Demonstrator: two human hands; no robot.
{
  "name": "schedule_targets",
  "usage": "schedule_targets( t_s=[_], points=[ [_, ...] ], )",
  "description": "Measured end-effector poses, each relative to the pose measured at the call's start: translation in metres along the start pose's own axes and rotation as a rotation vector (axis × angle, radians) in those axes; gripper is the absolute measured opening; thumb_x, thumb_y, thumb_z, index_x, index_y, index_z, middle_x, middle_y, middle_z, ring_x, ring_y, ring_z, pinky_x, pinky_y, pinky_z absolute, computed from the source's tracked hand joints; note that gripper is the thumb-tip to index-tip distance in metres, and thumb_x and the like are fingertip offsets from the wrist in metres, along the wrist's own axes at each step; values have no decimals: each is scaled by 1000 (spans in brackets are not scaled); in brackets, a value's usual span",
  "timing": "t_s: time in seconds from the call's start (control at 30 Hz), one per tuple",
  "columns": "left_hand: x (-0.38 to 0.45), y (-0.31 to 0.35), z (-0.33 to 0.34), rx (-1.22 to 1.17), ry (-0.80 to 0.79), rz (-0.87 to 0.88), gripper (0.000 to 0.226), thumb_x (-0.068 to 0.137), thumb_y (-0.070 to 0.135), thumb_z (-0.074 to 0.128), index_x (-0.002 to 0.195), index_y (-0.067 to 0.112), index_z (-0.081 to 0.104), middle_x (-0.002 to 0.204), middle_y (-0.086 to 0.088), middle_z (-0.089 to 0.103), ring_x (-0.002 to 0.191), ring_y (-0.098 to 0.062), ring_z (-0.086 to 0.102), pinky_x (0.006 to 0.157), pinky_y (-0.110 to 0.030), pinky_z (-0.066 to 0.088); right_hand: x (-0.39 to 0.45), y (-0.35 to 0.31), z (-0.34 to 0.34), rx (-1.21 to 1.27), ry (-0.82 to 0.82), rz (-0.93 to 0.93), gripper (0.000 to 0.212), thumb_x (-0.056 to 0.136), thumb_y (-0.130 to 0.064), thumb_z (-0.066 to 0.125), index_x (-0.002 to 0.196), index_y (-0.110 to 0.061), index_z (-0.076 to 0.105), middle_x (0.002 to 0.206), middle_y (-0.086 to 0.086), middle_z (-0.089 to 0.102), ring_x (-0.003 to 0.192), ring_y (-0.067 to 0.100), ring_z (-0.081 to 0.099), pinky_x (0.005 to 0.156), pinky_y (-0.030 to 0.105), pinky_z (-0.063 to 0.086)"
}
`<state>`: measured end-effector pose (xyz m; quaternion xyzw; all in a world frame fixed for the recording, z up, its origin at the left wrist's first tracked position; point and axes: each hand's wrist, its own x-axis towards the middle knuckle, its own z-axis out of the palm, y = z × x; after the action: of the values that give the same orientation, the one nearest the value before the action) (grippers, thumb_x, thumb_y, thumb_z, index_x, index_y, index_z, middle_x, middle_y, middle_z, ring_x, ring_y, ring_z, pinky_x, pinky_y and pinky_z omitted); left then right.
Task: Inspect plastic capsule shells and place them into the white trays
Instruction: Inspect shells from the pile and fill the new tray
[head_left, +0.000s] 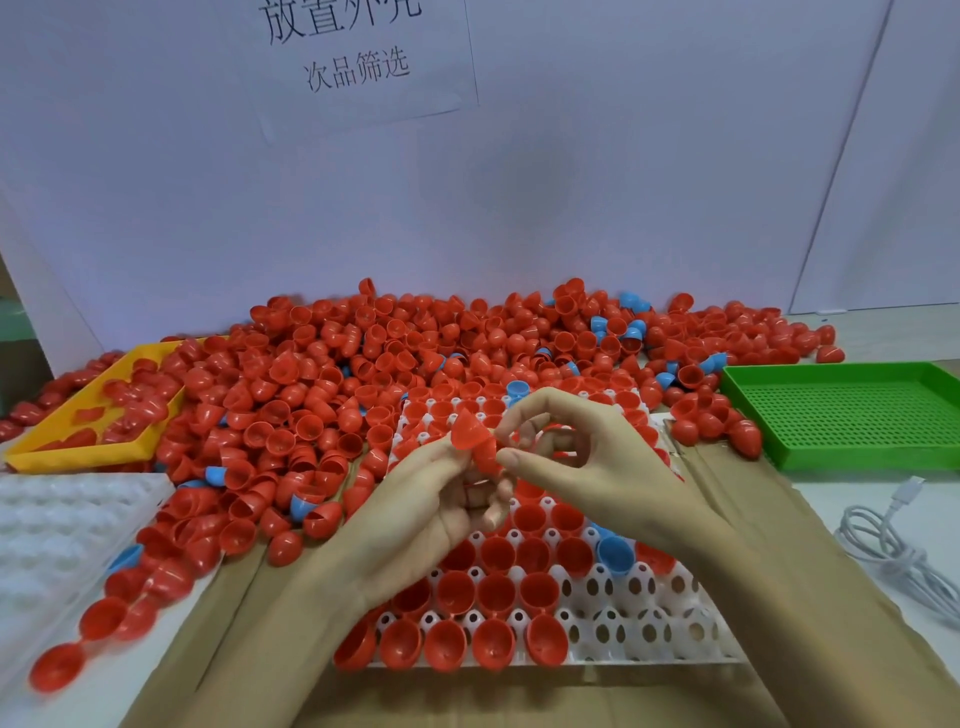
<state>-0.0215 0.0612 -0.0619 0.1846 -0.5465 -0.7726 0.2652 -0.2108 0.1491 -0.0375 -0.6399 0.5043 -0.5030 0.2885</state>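
cardboard bench: left hand (436, 499) and right hand (582, 457) pinch one red shell (470, 439); turn it, check rim, then seat it at 5 o'clock in white tray (649, 631).

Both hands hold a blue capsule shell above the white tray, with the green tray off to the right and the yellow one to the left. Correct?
Not quite: the shell held between the left hand and right hand is red, not blue, as the head view shows. The rest holds: it is above the white tray, with the green tray right and the yellow tray left.
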Motion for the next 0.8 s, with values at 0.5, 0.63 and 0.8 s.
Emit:
schedule_targets(
  t_s=[0.5,0.63,0.8],
  points=[
    [-7,3,9,102,29,-48,52,105,59,42,127,25,75,58,-1,53,38,-10,44,59,-27,37,-2,4,8,-37,73,-87,22,94,-19,80,115,-22,75,102,-3,71,79,25,70,69,58,57],
    [-8,1,10,214,54,-7,37,113,30,43,115,19,79,60,-12,61,35,-13,50,37,-18,36,-3,10,7,-100,45,-75,16,96,-17,77,107,-28,76,102,-5,70,79,22,70,72,54,59],
    [-10,5,4,272,35,32,27,108,29,54,114,19,78,71,-19,68,38,-15,57,38,-19,39,0,15,4,-71,53,-56,15,96,-14,77,106,-25,78,99,-2,72,76,22,71,73,53,61]
  ],
)
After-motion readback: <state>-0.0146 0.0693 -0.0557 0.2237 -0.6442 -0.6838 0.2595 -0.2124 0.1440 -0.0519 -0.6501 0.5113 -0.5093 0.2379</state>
